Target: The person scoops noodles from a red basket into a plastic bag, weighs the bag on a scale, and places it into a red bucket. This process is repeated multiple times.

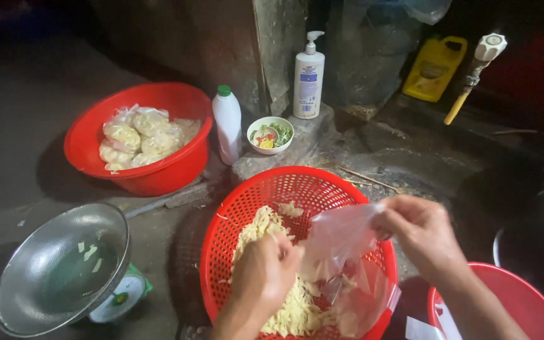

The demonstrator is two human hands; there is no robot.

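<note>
While bagging, hands (341,258) inside basket (247,195) rim.

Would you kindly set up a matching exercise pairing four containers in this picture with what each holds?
Things:
1. Red basin
2. Red basket
3. Metal bowl
4. White bowl

Contents:
A. A few pale strips
B. Filled clear bags
C. Mixed colourful pieces
D. A heap of pale shreds

Pairs: 1-B, 2-D, 3-A, 4-C

Red tub (505,302) cut off bottom-right
</note>
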